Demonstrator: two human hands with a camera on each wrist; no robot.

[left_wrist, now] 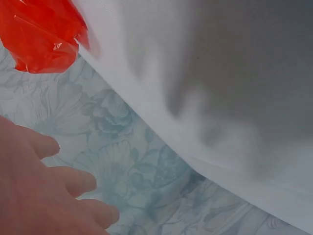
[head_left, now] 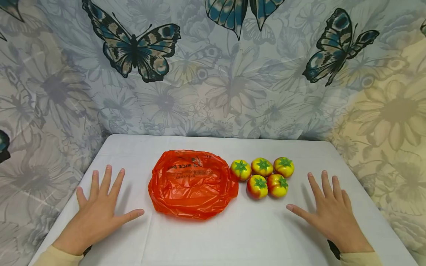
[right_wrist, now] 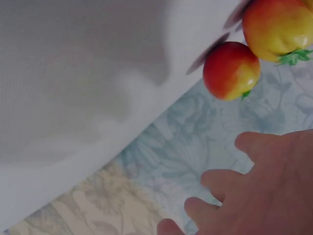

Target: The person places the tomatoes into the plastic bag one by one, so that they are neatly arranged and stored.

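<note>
Resting flat, fingers spread: left hand [head_left: 100, 210] left of the orange bag [head_left: 193, 183], right hand [head_left: 331, 214] right of it; both hold nothing. Five tomatoes [head_left: 263, 176] sit just right of the bag.

Left wrist: bag corner only.

Right wrist: two tomatoes.

Judgement: open the bag mouth first, then lift tomatoes singly.

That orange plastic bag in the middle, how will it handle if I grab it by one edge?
The orange plastic bag looks thin and crinkled, so it would likely go floppy and drape rather than hold shape. It lies nearly flat, so it is probably empty and very light. Its glossy film may slip between fingers.
</note>
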